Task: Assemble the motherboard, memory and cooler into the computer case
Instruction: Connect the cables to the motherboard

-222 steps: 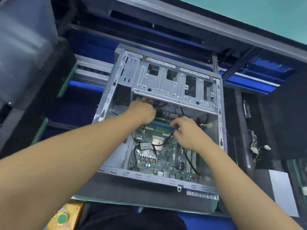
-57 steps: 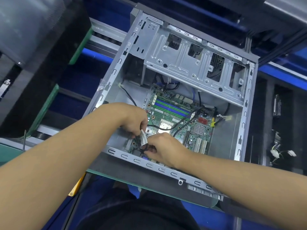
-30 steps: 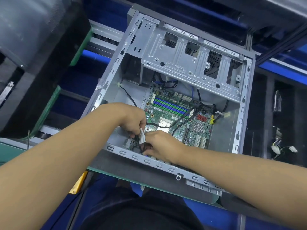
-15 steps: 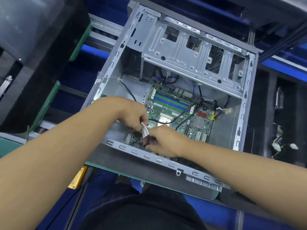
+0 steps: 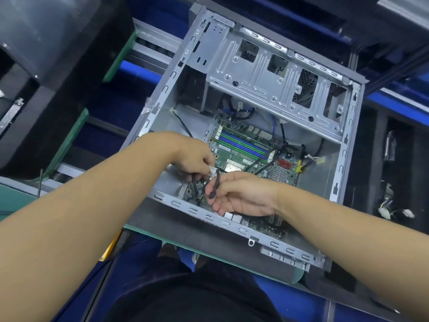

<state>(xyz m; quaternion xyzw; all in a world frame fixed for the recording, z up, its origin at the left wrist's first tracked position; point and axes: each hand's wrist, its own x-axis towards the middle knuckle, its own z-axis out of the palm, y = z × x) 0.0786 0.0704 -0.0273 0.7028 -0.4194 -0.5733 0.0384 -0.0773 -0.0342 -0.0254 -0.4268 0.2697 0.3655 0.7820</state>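
Masking cable (image 5: 217,182) plug: left hand (image 5: 192,159) fingers (image 5: 200,169)

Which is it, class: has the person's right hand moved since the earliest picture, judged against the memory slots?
Yes. The right hand has left the memory slots for the case's near rail, where it pinches a black cable.

The case (image 5: 346,140) lies open on top, so entry is from above. The drive cage (image 5: 262,73) roofs the far end and blocks reach there. Black leads (image 5: 260,162) cross over the board (image 5: 234,147) from the right, barring its middle. Bare floor shows left (image 5: 189,123) and right (image 5: 318,175) of the board. The near-left corner is crowded: the left grip (image 5: 192,156) pinches a cable (image 5: 217,180) that runs across the right grip (image 5: 243,196), both just inside the near rim.
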